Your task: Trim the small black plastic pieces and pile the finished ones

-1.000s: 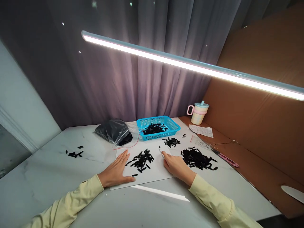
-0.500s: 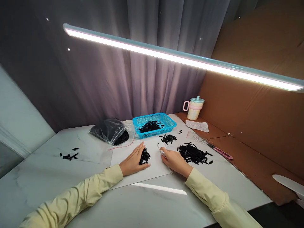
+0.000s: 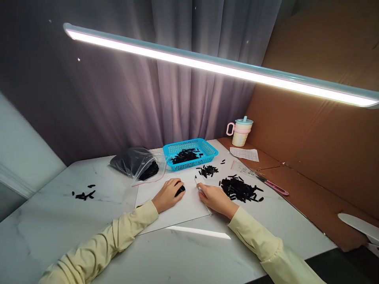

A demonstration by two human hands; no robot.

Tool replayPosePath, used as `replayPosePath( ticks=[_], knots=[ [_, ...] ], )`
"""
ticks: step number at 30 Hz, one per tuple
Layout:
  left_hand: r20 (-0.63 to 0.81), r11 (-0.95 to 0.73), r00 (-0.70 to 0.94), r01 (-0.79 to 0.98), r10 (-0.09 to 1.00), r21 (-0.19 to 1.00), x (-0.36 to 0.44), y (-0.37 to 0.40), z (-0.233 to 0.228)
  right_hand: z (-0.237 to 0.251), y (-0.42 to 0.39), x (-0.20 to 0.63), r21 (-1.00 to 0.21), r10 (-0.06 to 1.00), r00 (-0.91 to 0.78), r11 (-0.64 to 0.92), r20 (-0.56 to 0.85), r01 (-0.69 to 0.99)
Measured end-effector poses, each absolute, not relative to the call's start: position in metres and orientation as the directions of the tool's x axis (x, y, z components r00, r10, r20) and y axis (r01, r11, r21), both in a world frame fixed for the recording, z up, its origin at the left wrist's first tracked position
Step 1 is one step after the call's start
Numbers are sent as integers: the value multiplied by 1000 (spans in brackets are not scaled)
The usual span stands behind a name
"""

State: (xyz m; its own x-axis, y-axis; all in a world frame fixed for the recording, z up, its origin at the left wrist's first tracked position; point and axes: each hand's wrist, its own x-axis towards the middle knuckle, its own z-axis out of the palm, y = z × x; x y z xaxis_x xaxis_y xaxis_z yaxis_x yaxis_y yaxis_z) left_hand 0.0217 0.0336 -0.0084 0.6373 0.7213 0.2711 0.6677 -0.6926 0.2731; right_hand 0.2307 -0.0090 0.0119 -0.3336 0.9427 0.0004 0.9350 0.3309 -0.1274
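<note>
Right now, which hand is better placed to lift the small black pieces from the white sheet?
Left. The left hand already cups those black pieces; the right hand holds a small blade.

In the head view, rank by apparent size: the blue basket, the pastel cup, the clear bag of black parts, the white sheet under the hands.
1. white sheet
2. clear bag and blue basket: look alike
3. pastel cup, farthest away

Single head view, looking forward-down over table [image 3: 59, 221], mid-range.

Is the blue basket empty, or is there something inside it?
Not empty. The blue basket holds a small heap of black pieces on its floor; much of the mesh bottom shows bare.
</note>
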Motion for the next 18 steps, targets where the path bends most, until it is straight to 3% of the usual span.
replayPosePath(
  ticks=[18],
  knots=[
    [183,-561,531,777,828,285,19,34,-14,16,-12,235,-124,938,-346,340,-29,932]
  ],
)
